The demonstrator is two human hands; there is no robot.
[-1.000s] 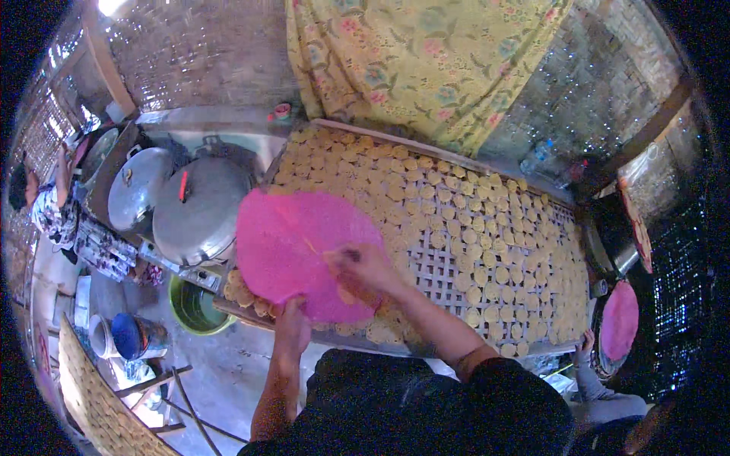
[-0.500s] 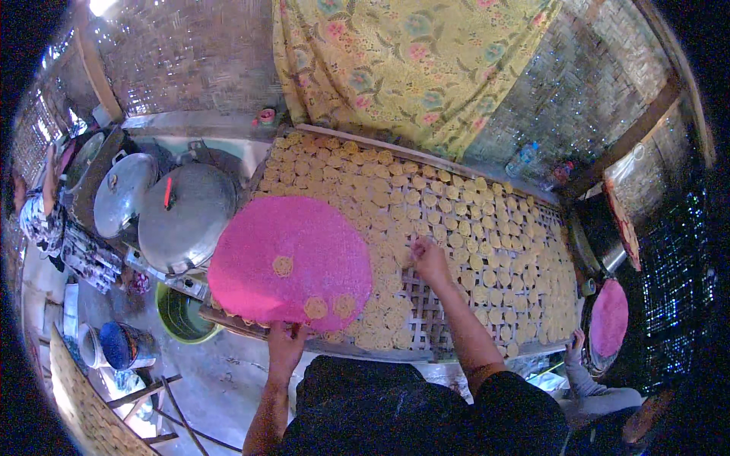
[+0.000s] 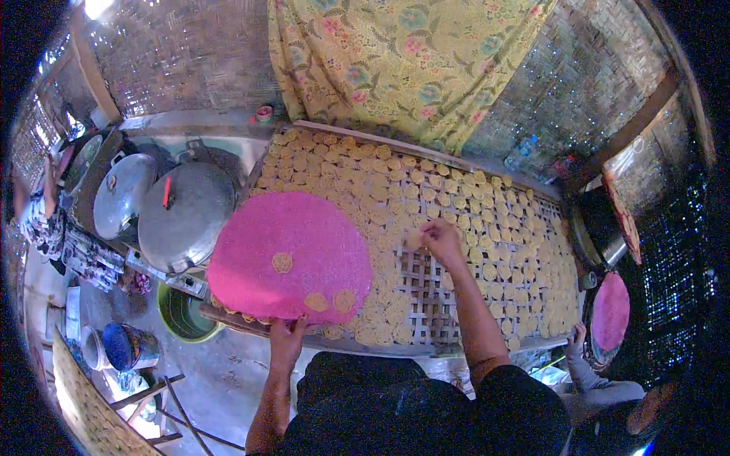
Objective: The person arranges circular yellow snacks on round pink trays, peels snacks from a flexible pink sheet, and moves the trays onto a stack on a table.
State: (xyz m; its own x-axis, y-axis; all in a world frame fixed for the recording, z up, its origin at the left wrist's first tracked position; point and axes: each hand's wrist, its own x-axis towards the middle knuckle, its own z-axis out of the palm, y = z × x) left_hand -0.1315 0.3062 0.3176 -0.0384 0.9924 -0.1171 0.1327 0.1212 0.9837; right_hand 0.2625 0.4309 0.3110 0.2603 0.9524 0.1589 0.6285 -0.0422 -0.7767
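Note:
My left hand (image 3: 287, 342) grips the near edge of a flat pink round sheet (image 3: 266, 228), thumb and fingers closed on its rim. Three lacy yellow crackers lie on the sheet, one of them a round cracker (image 3: 282, 263) left of its middle. Over the lattice rack (image 3: 430, 304), my right hand (image 3: 443, 239) pinches a single round cracker (image 3: 414, 241), slightly blurred. Rows of similar crackers (image 3: 487, 228) cover most of the rack. Bare slats show below my right hand. The pink sheet hides the rack's left near part.
Large lidded metal pots (image 3: 186, 216) stand at the left, with a green basin (image 3: 182, 315) below. A person in patterned clothes (image 3: 84, 239) is at far left. Another person's hand (image 3: 578, 338) touches the rack's right edge, near a second pink sheet (image 3: 610, 311).
My right hand has shifted slightly up and right, and a cracker now shows in its fingers. The pink sheet in my left hand has risen a little.

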